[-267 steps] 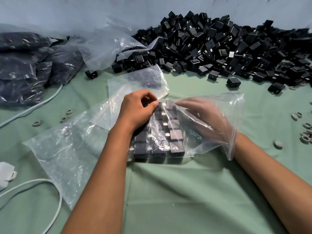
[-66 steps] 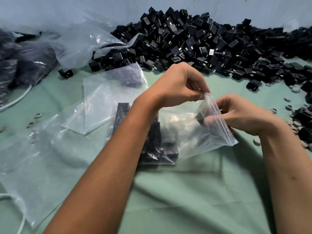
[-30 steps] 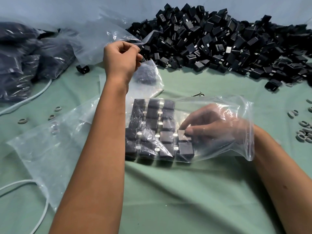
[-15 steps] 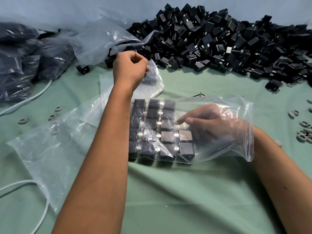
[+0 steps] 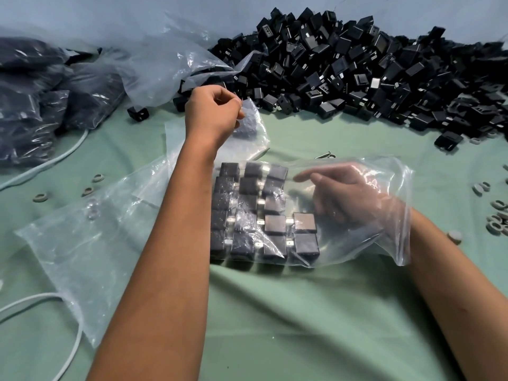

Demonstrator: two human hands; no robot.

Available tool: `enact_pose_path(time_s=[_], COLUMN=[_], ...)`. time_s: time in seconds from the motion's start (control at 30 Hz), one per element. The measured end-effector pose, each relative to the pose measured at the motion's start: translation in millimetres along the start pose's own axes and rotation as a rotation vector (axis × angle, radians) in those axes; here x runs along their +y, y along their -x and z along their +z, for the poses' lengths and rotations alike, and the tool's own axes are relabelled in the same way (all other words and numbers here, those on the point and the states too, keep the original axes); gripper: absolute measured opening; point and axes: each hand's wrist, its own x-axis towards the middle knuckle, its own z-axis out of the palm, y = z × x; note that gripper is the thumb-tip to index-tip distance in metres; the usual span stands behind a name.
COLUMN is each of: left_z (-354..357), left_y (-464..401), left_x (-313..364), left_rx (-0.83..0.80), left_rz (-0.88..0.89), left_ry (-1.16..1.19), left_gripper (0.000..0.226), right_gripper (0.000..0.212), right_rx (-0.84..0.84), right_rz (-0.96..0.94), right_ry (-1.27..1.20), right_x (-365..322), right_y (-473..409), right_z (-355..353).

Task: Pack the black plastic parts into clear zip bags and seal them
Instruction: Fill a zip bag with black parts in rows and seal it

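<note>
A clear zip bag [image 5: 395, 188] lies on the green cloth with its mouth to the right. Inside it, black plastic parts [image 5: 247, 215] sit in neat rows. My right hand [image 5: 343, 199] is inside the bag with its fingers stretched left toward the upper rows, holding nothing. My left hand [image 5: 214, 111] reaches over the bag, fingers curled, and pinches the top edge of a small clear bag [image 5: 250, 127] that holds dark small bits. A big loose pile of black parts [image 5: 357, 64] fills the back right.
Filled bags of parts [image 5: 41, 92] are heaped at the back left. A large clear bag [image 5: 90, 243] lies flat at the left. A white cable [image 5: 41, 303] curls at the lower left. Grey rings [image 5: 494, 215] lie at the right edge, and a metal pin [image 5: 325, 155] lies behind the zip bag.
My left hand came down and right from its raised spot to the small bag. My right hand lifted off the lower parts and stretched its fingers toward the upper rows.
</note>
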Motion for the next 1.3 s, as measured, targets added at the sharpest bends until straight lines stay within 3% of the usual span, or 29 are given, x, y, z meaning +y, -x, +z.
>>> enact_pose_path(time_s=[0.17, 0.3, 0.43, 0.63, 0.7, 0.77, 0.87, 1.0, 1.2, 1.3], left_z=[-7, -5, -1, -7, -11, -12, -10, -11, -29, -40], left_y=[0, 2, 4, 7, 9, 10, 11, 11, 1, -2], left_x=[-9, -13, -14, -12, -12, -12, -12, -12, -14, -16], left_rx=[-0.135, -0.216, -0.285, -0.544, -0.630, -0.688, -0.751, -0.765, -0.624, -0.615], left_rz=[-0.101, -0.119, -0.140, -0.106, -0.064, -0.029, -0.004, 0.008, -0.008, -0.036], left_ry=[-0.094, -0.156, -0.189, -0.222, -0.248, -0.276, -0.307, -0.336, -0.471, -0.503], left_gripper=[0.016, 0.013, 0.012, 0.003, 0.005, 0.009, 0.010, 0.010, 0.007, 0.007], right_gripper=[0.025, 0.027, 0.037, 0.059, 0.046, 0.019, 0.017, 0.046, 0.052, 0.049], right_rx=[0.034, 0.004, -0.082, 0.019, 0.037, 0.017, -0.010, 0.005, 0.000, -0.062], right_rz=[-0.033, -0.084, -0.030, -0.057, -0.041, -0.036, -0.045, -0.033, 0.006, 0.073], right_ry=[0.136, 0.500, 0.318, 0.462, 0.423, 0.401, 0.441, 0.437, 0.331, 0.049], right_x=[-18, -13, -16, -11, -12, -13, -10, -14, -17, -14], right_y=[1, -2, 2, -3, -2, 1, 0, 1, 3, 4], right_z=[13, 9, 14, 11, 13, 14, 12, 12, 14, 14])
